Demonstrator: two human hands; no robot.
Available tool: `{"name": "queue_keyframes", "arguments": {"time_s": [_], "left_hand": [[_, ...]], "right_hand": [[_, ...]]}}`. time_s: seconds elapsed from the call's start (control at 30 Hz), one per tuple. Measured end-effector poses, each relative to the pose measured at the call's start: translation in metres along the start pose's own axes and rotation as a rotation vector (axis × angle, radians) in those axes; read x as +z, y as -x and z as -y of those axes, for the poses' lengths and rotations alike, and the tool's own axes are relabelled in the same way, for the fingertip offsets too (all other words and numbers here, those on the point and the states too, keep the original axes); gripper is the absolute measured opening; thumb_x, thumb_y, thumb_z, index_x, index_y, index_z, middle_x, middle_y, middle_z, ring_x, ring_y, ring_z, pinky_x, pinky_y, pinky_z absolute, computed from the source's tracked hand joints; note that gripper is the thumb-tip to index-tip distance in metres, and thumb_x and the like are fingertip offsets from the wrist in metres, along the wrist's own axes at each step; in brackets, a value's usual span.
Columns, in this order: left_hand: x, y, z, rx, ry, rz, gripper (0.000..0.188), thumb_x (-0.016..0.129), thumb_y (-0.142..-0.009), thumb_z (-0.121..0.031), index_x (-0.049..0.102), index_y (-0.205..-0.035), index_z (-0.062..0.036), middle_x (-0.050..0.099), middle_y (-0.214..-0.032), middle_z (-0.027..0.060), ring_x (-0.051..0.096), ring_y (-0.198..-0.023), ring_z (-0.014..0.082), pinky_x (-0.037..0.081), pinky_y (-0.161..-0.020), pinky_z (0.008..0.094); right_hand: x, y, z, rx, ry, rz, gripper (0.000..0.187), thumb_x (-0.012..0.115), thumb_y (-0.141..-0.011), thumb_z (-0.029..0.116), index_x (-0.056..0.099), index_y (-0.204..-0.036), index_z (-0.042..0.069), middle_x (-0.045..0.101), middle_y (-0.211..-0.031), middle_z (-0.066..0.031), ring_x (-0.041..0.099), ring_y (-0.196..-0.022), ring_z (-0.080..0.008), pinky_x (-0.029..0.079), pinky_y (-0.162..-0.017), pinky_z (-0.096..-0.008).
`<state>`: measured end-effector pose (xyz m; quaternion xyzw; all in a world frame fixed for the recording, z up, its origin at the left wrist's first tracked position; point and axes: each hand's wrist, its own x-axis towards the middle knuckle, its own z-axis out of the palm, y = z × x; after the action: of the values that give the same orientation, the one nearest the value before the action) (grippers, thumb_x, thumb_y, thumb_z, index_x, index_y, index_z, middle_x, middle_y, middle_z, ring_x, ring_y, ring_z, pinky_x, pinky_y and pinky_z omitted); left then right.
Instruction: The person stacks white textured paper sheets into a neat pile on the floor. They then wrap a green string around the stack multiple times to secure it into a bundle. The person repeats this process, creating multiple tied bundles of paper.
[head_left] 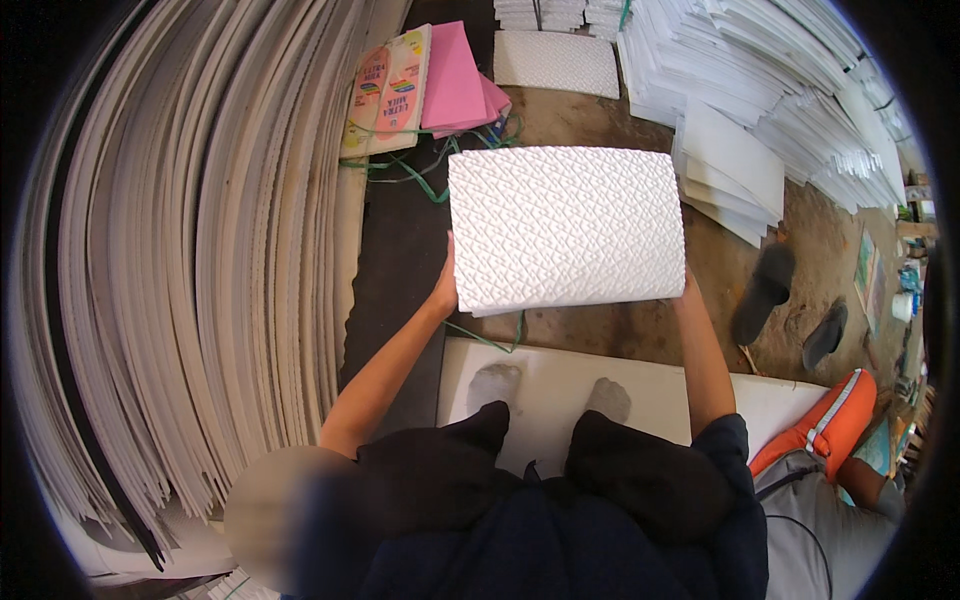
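White and embossed, the stack (567,230) is being held between two hands, above the floor (595,325) and beyond the socked feet (494,383). Left hand (446,290) is gripping its left edge, right hand (682,290) its right edge. Each grip is seemingly clamping on the stack, but most fingers are hiding behind it, so I cannot tell how firmly. If one side is loosening, layers could be sliding out or the middle sagging — support is coming only from two ends. Green string (432,186) is lying loose near the far left corner and could be catching a low edge. Tall sheets (200,250) are standing close to the left forearm (385,374) — a wide turn could be knocking them.
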<state>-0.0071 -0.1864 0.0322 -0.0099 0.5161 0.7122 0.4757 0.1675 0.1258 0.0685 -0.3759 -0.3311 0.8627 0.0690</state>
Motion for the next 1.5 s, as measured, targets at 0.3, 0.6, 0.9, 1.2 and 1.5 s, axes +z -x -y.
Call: {"name": "queue_keyframes", "arguments": {"time_s": [0.3,0.6,0.9,1.2,1.5], "left_hand": [[0.019,-0.003,-0.037,0.021,0.204,-0.011,0.065,0.027,-0.089,-0.053,0.022,-0.135,-0.0068,0.033,-0.133,0.0095,0.034,-0.12,0.022,0.03,-0.099,0.0333],[0.138,0.006,-0.171,0.986,-0.793,-0.133,0.02,0.054,-0.083,-0.012,0.052,-0.102,-0.0035,0.052,-0.1,0.0054,0.048,-0.093,0.015,0.036,-0.084,0.0279],[0.279,0.01,-0.11,1.255,-0.947,0.434,0.034,0.071,-0.065,-0.015,0.057,-0.095,-0.0079,0.049,-0.1,0.0073,0.045,-0.095,0.0244,0.035,-0.085,0.035],[0.268,0.003,-0.094,1.237,-0.758,0.452,0.022,0.073,-0.061,-0.012,0.06,-0.079,-0.0093,0.045,-0.095,0.0044,0.041,-0.091,0.0228,0.036,-0.078,0.0331],[0.268,-0.012,-0.09,0.858,-0.372,0.435,0.013,0.06,-0.078,-0.01,0.053,-0.086,-0.0034,0.052,-0.078,0.0036,0.049,-0.069,0.0147,0.041,-0.071,0.0274]], "right_hand": [[0.021,0.011,0.007,0.015,0.054,-0.028,0.054,0.038,-0.089,0.041,0.038,-0.126,0.001,0.043,-0.125,-0.0127,0.044,-0.113,-0.0226,0.036,-0.094,-0.0369],[0.027,0.027,0.109,-0.357,0.432,-0.199,0.041,0.048,-0.083,0.031,0.045,-0.12,0.013,0.042,-0.125,-0.0089,0.041,-0.112,-0.0256,0.025,-0.095,-0.0436],[0.107,0.093,0.111,-0.48,0.131,0.023,0.039,0.042,-0.081,0.01,0.042,-0.12,0.006,0.042,-0.123,-0.0128,0.044,-0.104,-0.0187,0.033,-0.091,-0.0355],[0.12,0.1,0.09,-0.428,0.091,0.07,0.038,0.042,-0.087,0.017,0.036,-0.122,0.003,0.05,-0.108,-0.01,0.05,-0.097,-0.0168,0.039,-0.085,-0.0321],[0.106,0.092,0.091,-0.4,0.112,0.178,0.046,0.04,-0.09,0.031,0.033,-0.125,0.002,0.047,-0.113,-0.0142,0.05,-0.101,-0.0215,0.043,-0.084,-0.0375]]}}
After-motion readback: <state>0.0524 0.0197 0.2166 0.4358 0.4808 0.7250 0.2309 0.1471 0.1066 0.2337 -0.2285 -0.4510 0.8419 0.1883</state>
